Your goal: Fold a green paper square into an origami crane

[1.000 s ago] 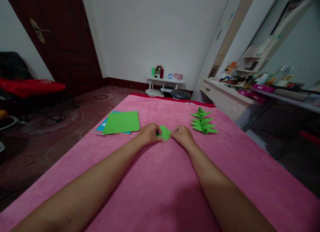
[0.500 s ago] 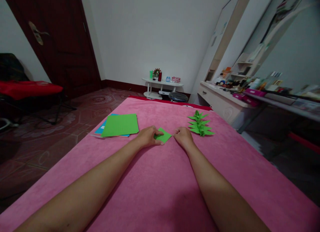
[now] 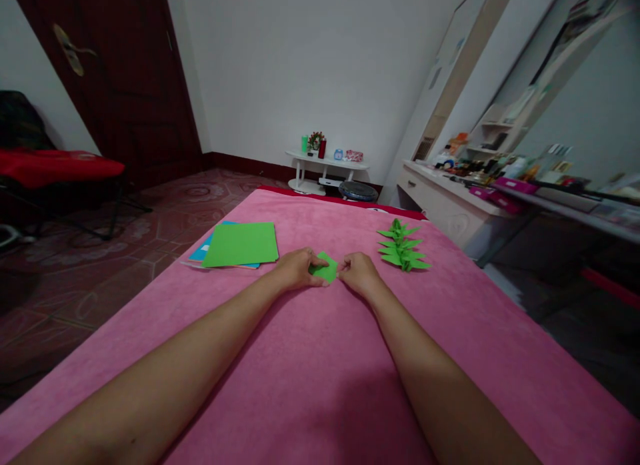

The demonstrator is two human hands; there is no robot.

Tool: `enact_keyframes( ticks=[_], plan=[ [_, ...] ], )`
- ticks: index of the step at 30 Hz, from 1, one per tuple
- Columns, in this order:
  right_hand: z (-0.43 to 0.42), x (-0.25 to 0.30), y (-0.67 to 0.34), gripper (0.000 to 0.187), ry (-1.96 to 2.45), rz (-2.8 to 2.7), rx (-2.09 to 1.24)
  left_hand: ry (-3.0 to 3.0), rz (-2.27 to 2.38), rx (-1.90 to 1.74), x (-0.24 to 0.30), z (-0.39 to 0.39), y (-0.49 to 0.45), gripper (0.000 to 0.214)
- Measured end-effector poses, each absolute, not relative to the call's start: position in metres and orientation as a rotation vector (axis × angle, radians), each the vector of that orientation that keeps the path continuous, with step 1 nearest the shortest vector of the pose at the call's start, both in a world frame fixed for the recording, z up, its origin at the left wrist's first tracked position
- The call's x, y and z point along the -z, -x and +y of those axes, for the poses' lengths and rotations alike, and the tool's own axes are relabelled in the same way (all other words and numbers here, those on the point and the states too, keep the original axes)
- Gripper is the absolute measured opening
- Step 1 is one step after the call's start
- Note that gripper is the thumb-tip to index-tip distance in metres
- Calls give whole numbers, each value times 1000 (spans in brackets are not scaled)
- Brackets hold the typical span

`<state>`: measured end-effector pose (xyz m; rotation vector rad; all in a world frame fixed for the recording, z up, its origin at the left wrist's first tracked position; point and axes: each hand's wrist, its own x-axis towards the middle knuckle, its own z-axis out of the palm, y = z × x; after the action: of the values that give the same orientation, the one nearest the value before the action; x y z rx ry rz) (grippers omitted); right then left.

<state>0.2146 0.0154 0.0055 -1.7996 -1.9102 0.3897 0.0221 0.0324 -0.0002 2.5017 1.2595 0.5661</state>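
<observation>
Soft Footing for a Small Green Paper [image 3: 329,269]

We see it on a pink cloth [image 3: 280,378], between two hands: the left hand's [image 3: 299,268] finger and thumb spread across it, the right hand's [image 3: 360,273] fingertips bunched at its right corner, whether pinching we cannot tell. Uneven pressure could, we judge, skew the paper; the yielding cloth could blur a crease. Beyond stand a white table [image 3: 327,161], a dark red door [image 3: 117,65] and a cluttered dresser [image 3: 440,193].

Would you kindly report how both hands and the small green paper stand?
Left hand spread on green paper, on pink cloth. Right hand at the paper's right corner, grip unclear. Nothing seen in the way.
</observation>
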Motion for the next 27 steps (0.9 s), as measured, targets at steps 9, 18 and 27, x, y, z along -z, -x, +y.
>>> enact_keyframes(
  ticks=[9, 18, 27],
  plan=[
    [15, -16, -218, 15, 1773, -1834, -333, -2451, 1314, -537, -8, 27, -24, 56],
    [10, -7, -205, 5, 1737, -1967, -578, -2312, 1344, -655, 2, 42, -17, 39],
    [9, -9, -205, 6, 1760, -1948, -596, -2311, 1546, -700, 1, 42, -18, 27]
  ],
)
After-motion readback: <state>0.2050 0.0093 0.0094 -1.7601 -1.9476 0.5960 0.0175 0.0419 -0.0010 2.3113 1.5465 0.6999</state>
